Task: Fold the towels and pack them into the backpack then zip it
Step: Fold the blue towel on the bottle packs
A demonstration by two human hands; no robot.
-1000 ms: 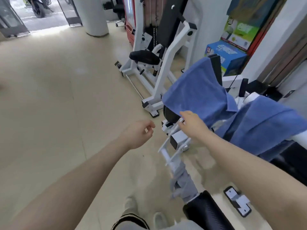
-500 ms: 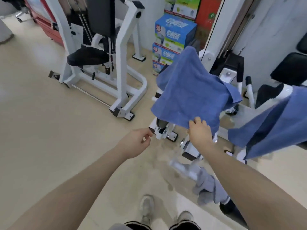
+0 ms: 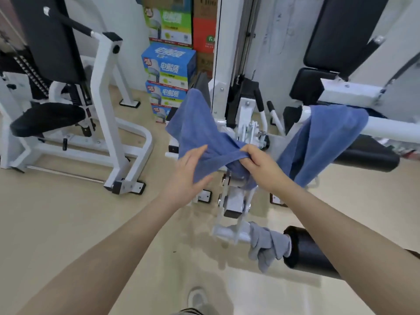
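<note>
A blue towel [image 3: 195,128] hangs over the upright part of a white gym machine [image 3: 245,123] in the middle of the view. My right hand [image 3: 259,167] grips its bunched lower edge. My left hand [image 3: 188,176] reaches its lower left edge with fingers spread and straight, touching the cloth. A second blue towel [image 3: 325,142] is draped over the machine's white bar to the right. A small grey cloth [image 3: 268,245] hangs on a lower bar beside a black foam roller [image 3: 311,253]. No backpack is in view.
Another white machine with a black seat [image 3: 47,117] stands at the left. Stacked drink cartons [image 3: 169,64] sit against the back wall. A black padded seat and backrest [image 3: 341,39] are at the upper right. My shoe [image 3: 197,298] shows on the beige floor.
The view swung toward the machine. My right hand went from touching the towel's lower edge to gripping it bunched. My left hand opened and moved right onto the towel.
</note>
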